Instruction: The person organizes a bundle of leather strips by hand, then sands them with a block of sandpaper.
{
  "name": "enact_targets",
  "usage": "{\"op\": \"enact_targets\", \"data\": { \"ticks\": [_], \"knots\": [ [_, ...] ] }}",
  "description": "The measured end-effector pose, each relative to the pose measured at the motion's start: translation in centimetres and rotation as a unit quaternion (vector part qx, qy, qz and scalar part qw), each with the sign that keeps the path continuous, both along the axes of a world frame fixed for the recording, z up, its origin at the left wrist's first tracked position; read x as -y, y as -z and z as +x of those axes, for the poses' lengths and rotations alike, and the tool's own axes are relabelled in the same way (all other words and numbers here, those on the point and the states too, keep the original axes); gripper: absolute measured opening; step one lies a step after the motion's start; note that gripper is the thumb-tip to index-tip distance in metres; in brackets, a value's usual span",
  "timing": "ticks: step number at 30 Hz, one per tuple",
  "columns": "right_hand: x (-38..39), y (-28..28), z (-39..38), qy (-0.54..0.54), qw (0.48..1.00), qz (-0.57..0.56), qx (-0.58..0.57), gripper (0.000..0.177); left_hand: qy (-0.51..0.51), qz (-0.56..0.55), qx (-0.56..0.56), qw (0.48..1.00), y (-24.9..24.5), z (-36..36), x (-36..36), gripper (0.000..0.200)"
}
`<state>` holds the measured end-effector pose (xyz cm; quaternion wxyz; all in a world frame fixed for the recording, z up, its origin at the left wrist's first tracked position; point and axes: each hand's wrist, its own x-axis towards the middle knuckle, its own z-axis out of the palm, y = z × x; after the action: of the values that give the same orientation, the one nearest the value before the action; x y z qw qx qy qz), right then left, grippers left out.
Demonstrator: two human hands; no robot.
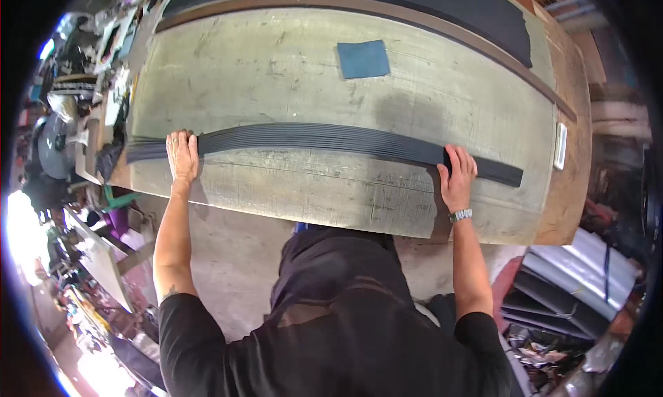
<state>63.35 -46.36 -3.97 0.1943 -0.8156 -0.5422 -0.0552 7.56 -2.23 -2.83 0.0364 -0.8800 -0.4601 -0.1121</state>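
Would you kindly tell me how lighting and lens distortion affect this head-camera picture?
Head view: strong fisheye bows the table and the black strips; dark vignette rings the frame; blown-out glare at lower left; a soft shadow lies on the table beyond the right hand.

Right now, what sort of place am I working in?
Likely a workshop that cuts sheet material: a scarred worktable, long black strips under the left hand and right hand, and dark sheet stock along the far edge.

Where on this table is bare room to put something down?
Bare tabletop: between blue square and black strips, and between strips and near edge. Crowded: the strips' ends, under the left hand and right hand.
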Motion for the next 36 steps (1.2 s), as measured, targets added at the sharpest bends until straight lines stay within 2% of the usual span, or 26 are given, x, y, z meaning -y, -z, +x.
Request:
{"op": "enact_targets", "data": {
  "ticks": [5,10,13,16,17,21,24,25,26,27,28,29,30,31,32,33,35,36],
  "knots": [
    [1.4,0.2,1.6,0.020,0.998,-0.061,0.000,0.055,0.012,-0.011,0.032,0.999,-0.7,1.4,2.6,0.025],
    [0.5,-0.7,2.7,0.023,0.995,-0.095,-0.029,0.052,0.048,0.009,0.061,0.997,-0.8,5.8,-3.2,0.024],
    [0.1,-1.3,1.4,0.053,0.990,-0.128,-0.025,0.057,0.055,-0.064,0.000,0.996,-1.0,6.5,-5.6,0.031],
    [-0.4,-0.9,0.2,0.079,0.990,-0.120,-0.006,0.059,0.126,-0.031,0.030,0.991,-1.7,6.4,-5.2,0.043],
    [-0.7,-0.4,0.3,0.079,0.990,-0.118,-0.007,0.059,0.123,-0.054,-0.002,0.991,-1.7,6.3,-4.8,0.054],
    [-0.7,0.4,0.3,0.092,0.990,-0.105,-0.011,0.060,0.118,-0.075,-0.088,0.986,-0.4,6.6,-5.4,0.057],
    [-0.7,-0.4,0.5,0.090,0.988,-0.119,-0.047,0.060,0.114,-0.100,-0.048,0.987,-3.6,7.4,-4.6,0.057],
    [-0.9,-0.5,1.3,0.062,0.992,-0.094,-0.056,0.059,0.101,-0.091,-0.016,0.991,-3.7,7.8,-4.3,0.058],
    [-2.0,-1.6,0.8,0.101,0.983,-0.127,-0.084,0.060,0.107,-0.088,0.024,0.990,-3.3,8.4,-4.3,0.058],
    [-3.2,-1.1,1.0,0.110,0.988,-0.101,-0.047,0.059,0.092,-0.044,-0.056,0.993,-2.5,8.7,-3.4,0.059],
    [-5.7,-4.0,0.8,0.112,0.986,-0.093,-0.086,0.061,0.101,-0.013,-0.082,0.991,-2.2,9.3,-3.1,0.058],
    [-8.0,-3.9,2.2,0.058,0.995,-0.049,-0.065,0.063,0.079,-0.033,-0.043,0.995,-2.2,9.3,-3.2,0.056],
    [-11.4,-6.2,3.6,0.006,0.987,-0.134,-0.092,0.058,0.129,-0.006,-0.015,0.992,-1.2,8.6,-4.0,0.055],
    [-15.3,-4.2,4.4,0.033,0.999,0.024,0.023,0.059,0.164,0.007,0.025,0.986,-0.8,8.6,-4.5,0.057],
    [-18.6,-7.5,4.5,0.012,0.996,0.074,0.054,0.060,0.162,0.066,-0.014,0.984,1.4,7.8,-6.0,0.057],
    [-23.6,-8.9,7.6,-0.061,0.982,0.071,0.163,0.064,0.171,0.061,-0.020,0.983,2.9,8.2,-6.7,0.057],
    [-33.2,-16.9,8.3,-0.067,0.978,-0.094,0.175,0.065,0.154,0.033,-0.046,0.987,2.4,7.8,-7.3,0.059],
    [-37.2,-20.9,7.9,-0.101,0.973,-0.122,0.170,0.065,0.129,-0.002,-0.050,0.990,1.0,8.6,-6.1,0.059]
  ]
}}
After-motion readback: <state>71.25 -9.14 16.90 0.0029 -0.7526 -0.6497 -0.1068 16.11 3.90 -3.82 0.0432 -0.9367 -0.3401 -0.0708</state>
